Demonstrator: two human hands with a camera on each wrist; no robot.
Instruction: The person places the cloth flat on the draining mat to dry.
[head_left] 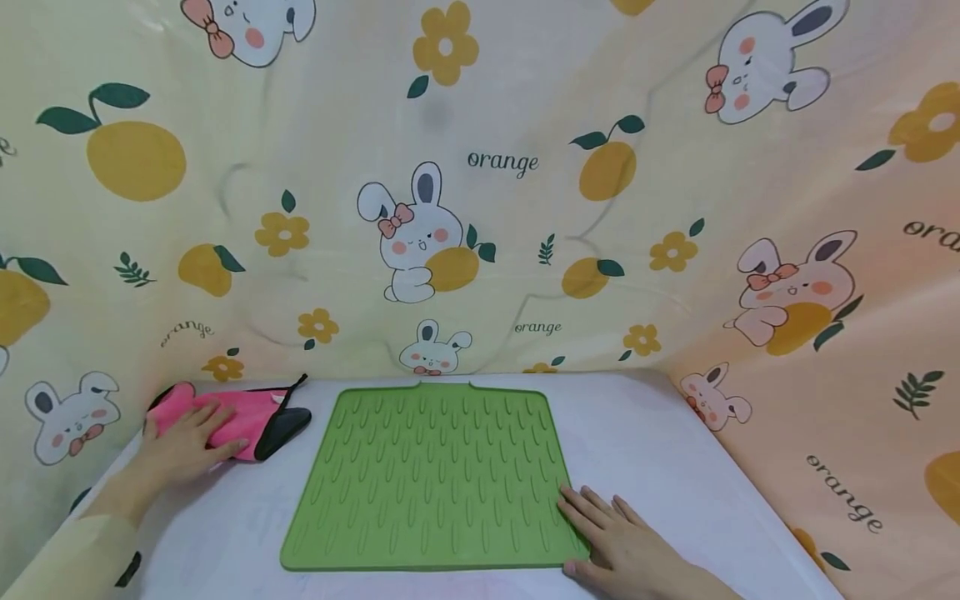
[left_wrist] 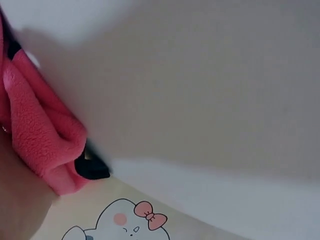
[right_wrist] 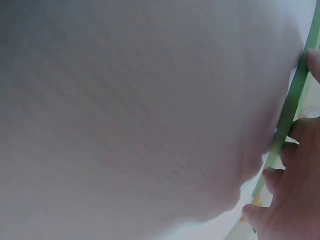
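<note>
A flat green mat (head_left: 435, 475) with rows of raised oblong ridges lies in the middle of the white table. My right hand (head_left: 622, 542) is at its right edge, fingers extended and fingertips right at the rim. In the right wrist view the mat's edge (right_wrist: 287, 115) shows as a thin green strip beside the fingers. To the left, my left hand (head_left: 183, 446) rests with spread fingers on a pink fleecy cloth item (head_left: 251, 417) with black trim and a black end piece. The left wrist view shows its crumpled pink fleece (left_wrist: 37, 125) next to the hand.
Behind the table hangs a cloth backdrop (head_left: 495, 225) printed with rabbits, oranges and flowers, and it continues along both sides. White tabletop (head_left: 622, 433) surrounds the mat. A small black item (head_left: 129, 570) lies near the left sleeve.
</note>
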